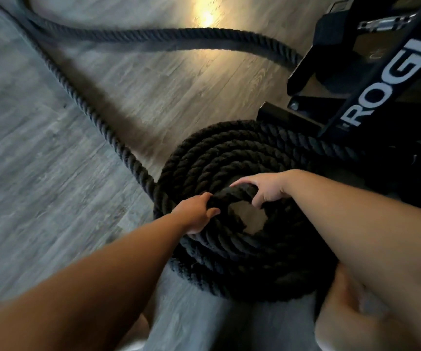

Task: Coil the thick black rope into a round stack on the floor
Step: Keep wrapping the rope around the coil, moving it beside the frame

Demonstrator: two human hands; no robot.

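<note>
A thick black twisted rope lies partly wound into a round coil (219, 158) on the wood-look floor, with a small bare hole at its centre. My left hand (196, 216) grips the innermost top loop at the coil's left side. My right hand (265, 188) curls round the same loop just to the right, fingers over it and thumb under. One loose strand (95, 117) runs from the coil's left edge diagonally up to the far left. Another strand (179, 39) snakes across the top of the floor toward the frame at the right.
A black metal gym frame (391, 79) with white lettering stands right behind the coil, at the upper right, its base touching the rope. Grey plank floor (40, 173) spreads to the left. My bare knees (356, 312) are at the bottom edge.
</note>
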